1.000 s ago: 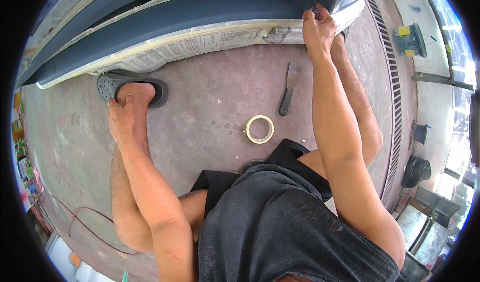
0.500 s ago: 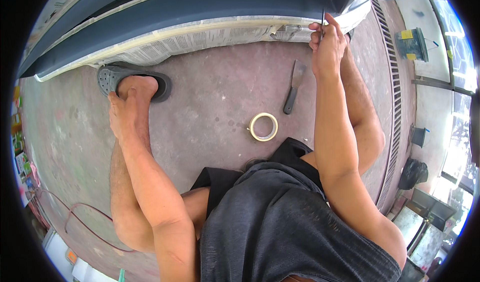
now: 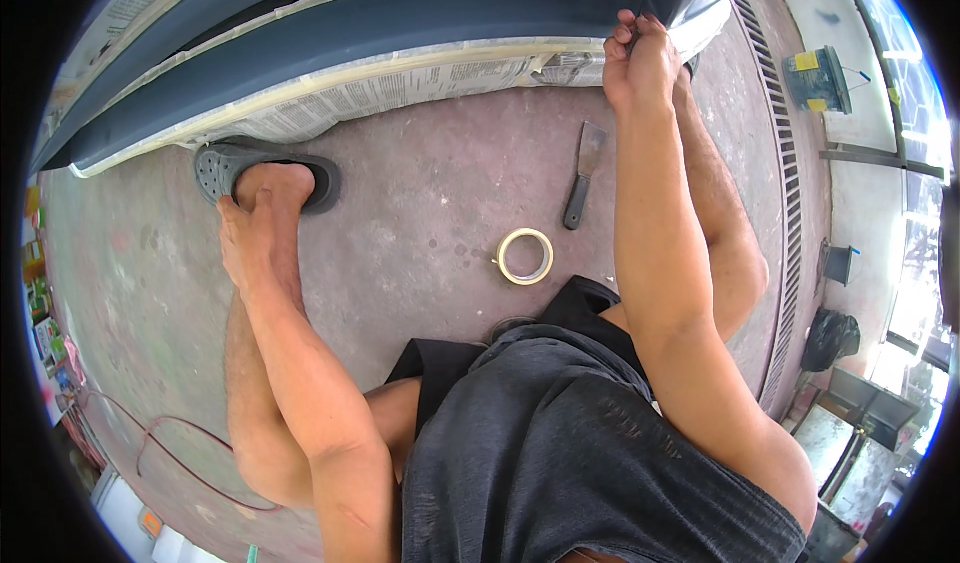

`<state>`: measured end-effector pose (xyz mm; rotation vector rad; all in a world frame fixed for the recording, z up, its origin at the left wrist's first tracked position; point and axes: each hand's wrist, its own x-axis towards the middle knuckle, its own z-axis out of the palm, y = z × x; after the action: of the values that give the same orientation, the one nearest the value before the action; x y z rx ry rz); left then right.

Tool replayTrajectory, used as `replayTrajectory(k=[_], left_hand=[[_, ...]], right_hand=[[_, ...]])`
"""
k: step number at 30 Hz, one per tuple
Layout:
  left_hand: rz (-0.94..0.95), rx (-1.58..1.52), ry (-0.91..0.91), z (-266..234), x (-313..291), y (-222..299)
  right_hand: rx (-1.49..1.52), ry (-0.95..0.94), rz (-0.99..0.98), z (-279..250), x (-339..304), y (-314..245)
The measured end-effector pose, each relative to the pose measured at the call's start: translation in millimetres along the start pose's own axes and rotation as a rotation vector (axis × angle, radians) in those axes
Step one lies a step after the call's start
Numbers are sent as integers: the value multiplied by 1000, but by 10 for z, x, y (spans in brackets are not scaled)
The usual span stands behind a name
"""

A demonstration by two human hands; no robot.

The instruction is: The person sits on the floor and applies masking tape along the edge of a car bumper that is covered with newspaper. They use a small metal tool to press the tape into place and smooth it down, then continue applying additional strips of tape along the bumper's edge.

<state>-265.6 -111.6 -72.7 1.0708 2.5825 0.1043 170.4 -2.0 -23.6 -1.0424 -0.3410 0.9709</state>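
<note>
My right hand is raised to the right end of a dark blue-grey panel, its fingers pinched around a thin dark tool. Most of that tool is hidden by the fingers, so its kind cannot be made out. Cream masking tape runs along the panel's lower edge, with newspaper sheeting hanging below it. Over on the left, my left hand is wrapped around my left ankle, just above a grey clog.
A putty knife with a black handle and a roll of masking tape lie on the concrete floor between my legs. Right of me run a drain grate and a hanging bucket. A red hose curves at lower left.
My right hand has moved slightly up and left, closer against the panel's end, and the tool's thin tip no longer sticks up in sight. The left hand stays on the ankle.
</note>
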Motion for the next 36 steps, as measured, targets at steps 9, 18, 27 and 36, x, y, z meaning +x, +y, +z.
replayTrajectory(k=[9,18,27,36], left_hand=[[0,29,15,43,44,-34],[-9,23,7,32,24,-22],[13,10,38,70,44,-50],[4,19,29,76,50,-53]], right_hand=[[40,5,-2,72,17,14],[52,24,13,111,53,-8],[131,-22,23,198,63,-18],[300,4,16,339,163,-2]])
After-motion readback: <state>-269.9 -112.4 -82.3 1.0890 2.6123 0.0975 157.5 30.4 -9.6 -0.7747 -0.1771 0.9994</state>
